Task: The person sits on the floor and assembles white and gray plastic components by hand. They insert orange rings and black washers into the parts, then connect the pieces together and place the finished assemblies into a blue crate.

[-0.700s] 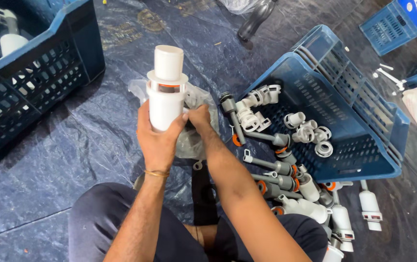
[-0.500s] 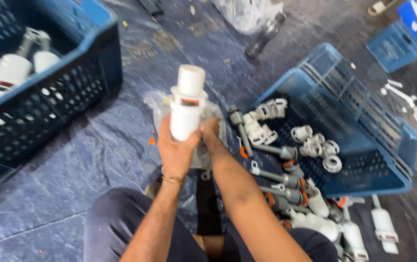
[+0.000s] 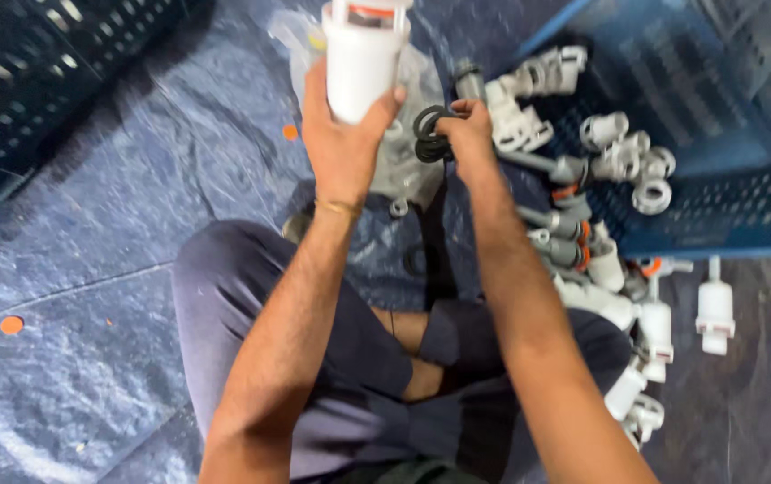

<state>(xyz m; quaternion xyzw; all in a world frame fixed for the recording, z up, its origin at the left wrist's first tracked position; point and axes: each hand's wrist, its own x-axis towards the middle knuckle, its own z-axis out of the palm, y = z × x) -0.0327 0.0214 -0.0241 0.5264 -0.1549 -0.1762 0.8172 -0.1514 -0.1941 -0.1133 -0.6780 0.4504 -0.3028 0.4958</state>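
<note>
Blue-grey tarpaulin (image 3: 90, 269), creased and glossy, covers the floor where the person sits cross-legged in dark trousers, with a small orange disc (image 3: 12, 324) lying on it at the left and another orange dot (image 3: 290, 132) nearer the hands. A dark slatted crate (image 3: 36, 81) fills the upper left corner, and a blue plastic crate (image 3: 717, 206) tipped on its side at the right spills white and grey pipe fittings (image 3: 601, 152) down past the right knee, some with orange collars. The left hand (image 3: 342, 143) is closed around a white plastic cylinder (image 3: 363, 58), held upright with its top cut off by the upper edge of the view. The right hand (image 3: 471, 134) is pinched shut on a bunch of black rubber rings (image 3: 430, 134), just beside the cylinder and over a clear plastic bag (image 3: 408, 170) that lies on the tarpaulin. Compared with the view half a second ago, the head has dipped and come closer: the hands sit higher in the picture and larger, the cylinder's top has slipped out of view, the dark crate has slid toward the corner, and the right hand, then tucked against the cylinder's base, now shows the black rings clearly
</note>
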